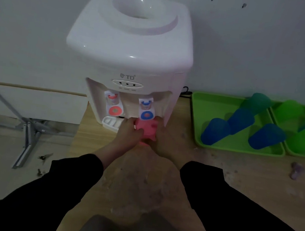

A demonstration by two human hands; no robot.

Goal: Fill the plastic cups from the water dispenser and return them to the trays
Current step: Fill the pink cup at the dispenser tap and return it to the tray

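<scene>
Pink cup (145, 132) sits squeezed between both hands, right in front of the white water dispenser (129, 53) and just below its blue tap (146, 112). The left hand (127, 131) curls its fingers round the cup's left side, and the right hand (163, 142) wraps the right side, so both hands grip it together. Only the middle strip of the cup shows between them. It is soft pink plastic, a little blurred, and its rim and inside are hidden, so I cannot tell whether it holds water. The red tap (114, 108) is to the left, above the white drip tray (110, 122). Both arms wear black sleeves. To the right, on the wooden surface (218, 173), a green tray (197, 110) carries blue cups (216, 131), and a second tray (302, 155) just beside it carries green cups (289, 111) and more blue ones.
</scene>
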